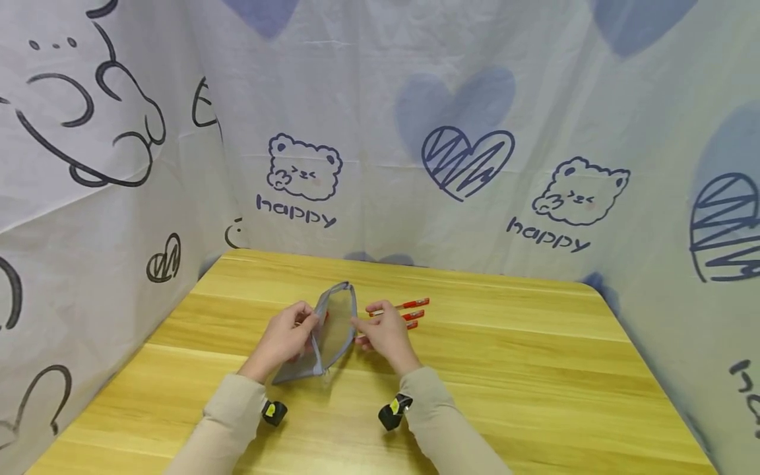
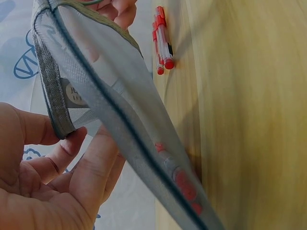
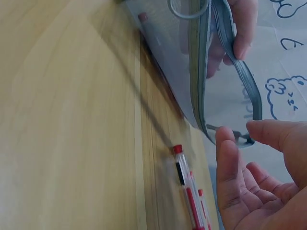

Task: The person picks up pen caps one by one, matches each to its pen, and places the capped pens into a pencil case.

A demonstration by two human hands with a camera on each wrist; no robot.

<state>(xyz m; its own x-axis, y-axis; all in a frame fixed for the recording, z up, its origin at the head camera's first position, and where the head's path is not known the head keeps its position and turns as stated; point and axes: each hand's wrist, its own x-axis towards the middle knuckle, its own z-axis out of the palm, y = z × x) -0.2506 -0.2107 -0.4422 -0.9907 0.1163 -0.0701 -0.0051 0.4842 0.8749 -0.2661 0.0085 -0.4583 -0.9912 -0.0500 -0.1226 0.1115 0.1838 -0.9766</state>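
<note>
A grey-blue mesh zip pouch (image 1: pixel 303 366) stands tilted above the table with its mouth spread wide. My left hand (image 1: pixel 289 333) pinches one edge of that mouth between thumb and fingers, as the left wrist view shows close up. On the opposite edge, my right hand (image 1: pixel 386 333) holds the rim between thumb and fingertips. Through the sheer side in the left wrist view, red and clear pen parts (image 2: pixel 184 184) show inside. Red-capped clear pens (image 3: pixel 189 191) lie on the table just beyond my right hand, partly hidden by it in the head view.
The wooden table (image 1: pixel 534 369) has rounded far corners. A white printed cloth (image 1: pixel 380 165) hangs behind it and along both sides. A black device with a yellow mark (image 1: pixel 274 412) sits at my left wrist, and a similar black device (image 1: pixel 392 414) at my right.
</note>
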